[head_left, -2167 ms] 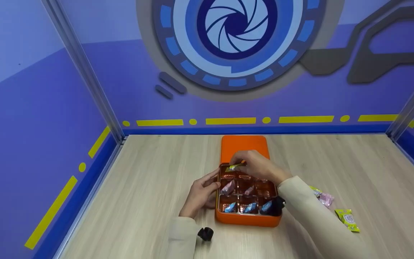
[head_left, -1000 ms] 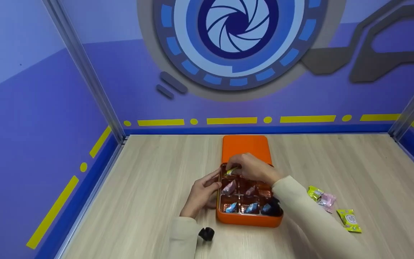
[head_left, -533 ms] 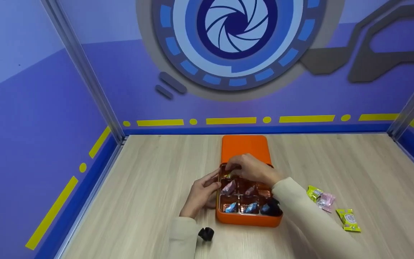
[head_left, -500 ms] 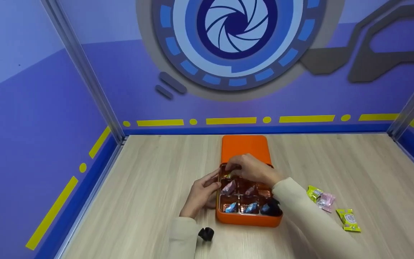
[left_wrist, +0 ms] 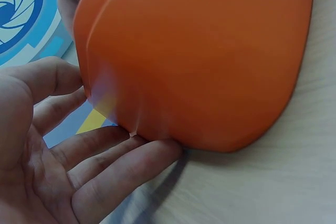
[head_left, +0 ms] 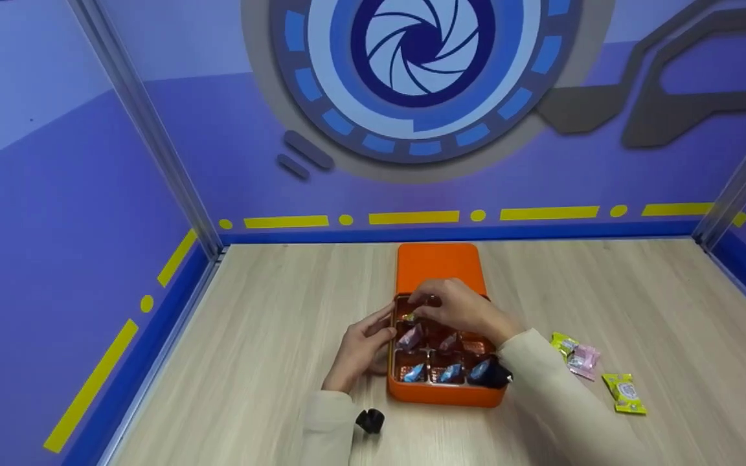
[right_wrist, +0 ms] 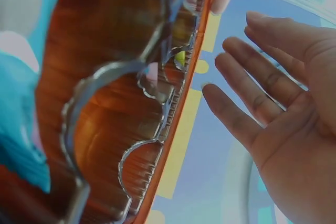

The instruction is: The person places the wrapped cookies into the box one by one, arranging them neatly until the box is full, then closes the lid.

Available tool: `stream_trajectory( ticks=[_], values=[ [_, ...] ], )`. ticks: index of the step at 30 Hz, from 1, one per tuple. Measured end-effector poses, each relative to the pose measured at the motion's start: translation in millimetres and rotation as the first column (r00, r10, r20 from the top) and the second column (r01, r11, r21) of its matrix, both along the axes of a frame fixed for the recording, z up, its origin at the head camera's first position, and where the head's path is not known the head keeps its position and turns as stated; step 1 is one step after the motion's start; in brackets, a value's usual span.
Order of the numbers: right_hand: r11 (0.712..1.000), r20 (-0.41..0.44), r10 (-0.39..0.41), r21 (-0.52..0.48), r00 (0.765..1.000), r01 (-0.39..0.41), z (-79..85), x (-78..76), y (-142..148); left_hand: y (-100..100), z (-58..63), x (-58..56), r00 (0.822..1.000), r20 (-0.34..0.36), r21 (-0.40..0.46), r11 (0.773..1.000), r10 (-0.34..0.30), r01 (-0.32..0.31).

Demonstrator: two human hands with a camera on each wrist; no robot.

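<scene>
An orange box [head_left: 444,395] with a divided brown tray sits mid-table, its orange lid [head_left: 439,265] behind it. My left hand [head_left: 360,349] touches the box's left side with extended fingers and thumb. My right hand [head_left: 454,304] hovers over the far compartments; its fingers [right_wrist: 247,103] look apart and hold nothing in the right wrist view. A yellow-wrapped candy [head_left: 409,318] lies in the far-left compartment, partly hidden by shadow. Pink-wrapped candies [head_left: 410,336] occupy the middle row's left and centre compartments. Blue-wrapped candies [head_left: 414,373] lie along the near row.
Right of the box, a yellow packet [head_left: 563,343] overlaps a pink packet [head_left: 584,361]. Another yellow packet [head_left: 625,393] lies nearer the front right. Blue-purple panels [head_left: 308,188] wall in the wooden table [head_left: 269,362]. A black wrist piece [head_left: 370,422] stands beside the left sleeve.
The right hand lowered a yellow candy into the far-left compartment and let go of it. That hand has since shifted slightly right. The left hand stays against the box.
</scene>
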State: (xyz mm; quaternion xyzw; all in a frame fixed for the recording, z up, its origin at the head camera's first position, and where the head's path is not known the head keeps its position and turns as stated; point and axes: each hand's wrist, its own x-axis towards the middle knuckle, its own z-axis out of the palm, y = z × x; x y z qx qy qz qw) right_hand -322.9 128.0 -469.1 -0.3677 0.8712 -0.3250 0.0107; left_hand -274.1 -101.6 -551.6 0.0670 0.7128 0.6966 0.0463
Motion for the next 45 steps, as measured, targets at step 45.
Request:
stream_trajectory(
  ticks=[45],
  values=[
    [0.967, -0.015, -0.187, -0.178, 0.982, 0.181, -10.6, 49.4, 64.8, 0.9, 2.0, 2.2, 0.999, 0.037, -0.032, 0.999, 0.022, -0.02]
  ],
)
